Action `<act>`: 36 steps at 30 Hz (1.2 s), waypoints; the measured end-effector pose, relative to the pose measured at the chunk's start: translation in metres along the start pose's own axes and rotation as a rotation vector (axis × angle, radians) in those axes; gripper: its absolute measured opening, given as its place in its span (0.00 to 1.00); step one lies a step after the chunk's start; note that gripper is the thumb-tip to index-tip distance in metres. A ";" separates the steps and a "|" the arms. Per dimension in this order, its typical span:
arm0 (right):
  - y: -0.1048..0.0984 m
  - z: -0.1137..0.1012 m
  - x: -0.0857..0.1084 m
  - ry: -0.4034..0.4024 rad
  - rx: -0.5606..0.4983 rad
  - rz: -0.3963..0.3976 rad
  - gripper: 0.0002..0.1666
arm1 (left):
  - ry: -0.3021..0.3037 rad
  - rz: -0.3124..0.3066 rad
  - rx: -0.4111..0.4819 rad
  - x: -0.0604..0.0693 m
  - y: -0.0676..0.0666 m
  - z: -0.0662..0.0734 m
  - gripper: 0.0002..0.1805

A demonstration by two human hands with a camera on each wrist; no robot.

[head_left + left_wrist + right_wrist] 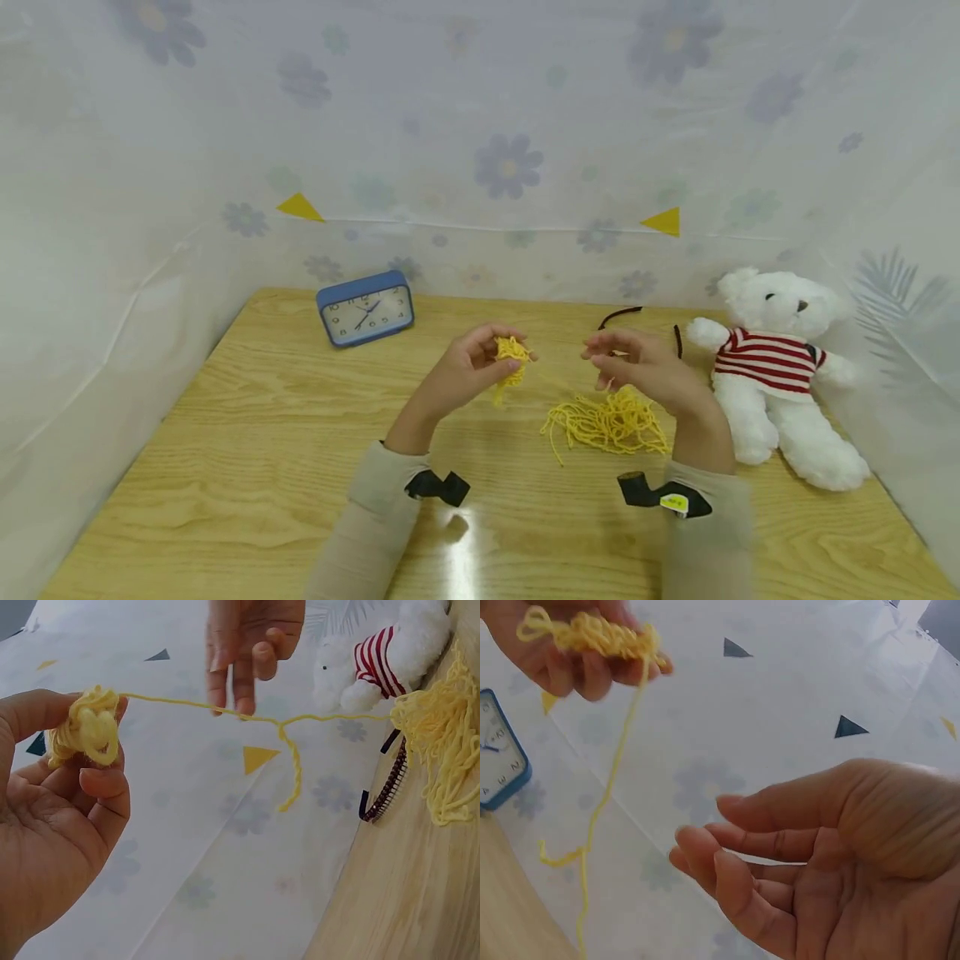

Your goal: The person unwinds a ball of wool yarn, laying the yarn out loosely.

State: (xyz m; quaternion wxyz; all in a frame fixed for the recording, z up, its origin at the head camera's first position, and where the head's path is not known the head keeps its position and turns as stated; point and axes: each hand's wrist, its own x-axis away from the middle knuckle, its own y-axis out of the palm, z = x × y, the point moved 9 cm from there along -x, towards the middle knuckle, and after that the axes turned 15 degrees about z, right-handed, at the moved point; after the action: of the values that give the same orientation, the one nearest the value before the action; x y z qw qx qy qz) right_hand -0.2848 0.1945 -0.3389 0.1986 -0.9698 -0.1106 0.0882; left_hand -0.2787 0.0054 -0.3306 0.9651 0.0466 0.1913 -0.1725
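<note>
My left hand [471,373] pinches a small, thick bundle of yellow yarn [512,350] between thumb and fingers above the table. A loop sticks out at one end of the bundle [604,636] in the right wrist view. From it a single strand [191,702] runs to a loose yarn pile [611,423] on the table, with a short twisted tail [292,776] hanging midway. My right hand [648,371] hovers above the pile, its fingers loosely bent and holding nothing. In the right wrist view, the strand passes clear of that hand's fingertips [690,847].
A blue alarm clock [366,310] stands at the back left of the wooden table [247,467]. To the right sits a white teddy bear [783,375] in a striped shirt. Behind my right hand lies a dark headband [388,784]. Patterned sheeting [450,108] encloses the table.
</note>
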 end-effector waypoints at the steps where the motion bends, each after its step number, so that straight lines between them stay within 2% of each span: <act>1: 0.009 -0.006 0.000 -0.029 -0.025 -0.035 0.22 | -0.013 -0.005 0.005 0.000 0.002 -0.001 0.20; 4: 0.034 -0.024 0.000 -0.097 -0.124 -0.151 0.28 | -0.044 -0.020 0.012 -0.001 0.006 -0.003 0.24; 7: 0.051 -0.035 0.002 -0.113 -0.205 -0.224 0.34 | -0.069 -0.021 -0.005 -0.001 0.007 -0.006 0.25; 10: 0.058 -0.038 0.002 -0.100 -0.241 -0.227 0.33 | -0.090 0.003 -0.022 -0.002 0.005 -0.007 0.22; 12: 0.058 -0.037 0.001 -0.091 -0.222 -0.197 0.28 | -0.096 0.024 -0.026 -0.002 0.003 -0.007 0.19; 15: 0.049 -0.033 -0.001 -0.067 -0.175 -0.089 0.16 | -0.084 0.057 -0.044 -0.003 -0.001 -0.008 0.16; 18: 0.031 -0.030 -0.003 -0.055 -0.182 0.071 0.09 | -0.057 0.079 -0.079 -0.004 -0.005 -0.008 0.15; 20: 0.015 -0.029 -0.002 -0.056 -0.260 0.188 0.08 | -0.050 0.087 -0.097 -0.004 -0.008 -0.008 0.15; 25: -0.026 -0.029 0.005 -0.082 -0.536 0.444 0.07 | -0.042 0.110 -0.085 -0.003 -0.017 -0.007 0.16; 32: -0.079 -0.015 0.021 -0.073 -0.864 0.728 0.06 | -0.033 0.170 -0.092 -0.003 -0.032 -0.004 0.15; 36: -0.101 -0.003 0.030 -0.064 -0.981 0.867 0.05 | -0.029 0.183 -0.109 -0.002 -0.036 -0.003 0.15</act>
State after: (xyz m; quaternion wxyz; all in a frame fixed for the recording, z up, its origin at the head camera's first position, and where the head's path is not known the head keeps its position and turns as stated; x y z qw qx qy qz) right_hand -0.2733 0.2917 -0.2988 -0.3236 -0.9015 0.2570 0.1285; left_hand -0.2939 -0.0273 -0.3333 0.9806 0.0088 0.1815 -0.0736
